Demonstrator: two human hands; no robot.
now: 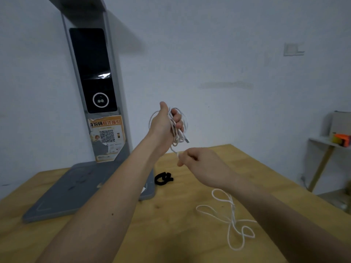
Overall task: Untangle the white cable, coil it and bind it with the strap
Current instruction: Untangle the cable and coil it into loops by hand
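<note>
Matt wooden table (171, 234), glossy black screen (93, 69), seemingly smooth white cable (230, 215)

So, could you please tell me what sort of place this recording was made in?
Probably a plain office or workroom, not a home: a wooden table against a bare white wall, a grey scanner-style kiosk bearing a QR-code sticker, and a small side shelf.

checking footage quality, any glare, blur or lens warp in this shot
Head view: dim, flat light; a small glare streak on the kiosk's black screen; wide-angle warp bends the kiosk and table edge; right hand slightly soft; white cable still readable.
</note>
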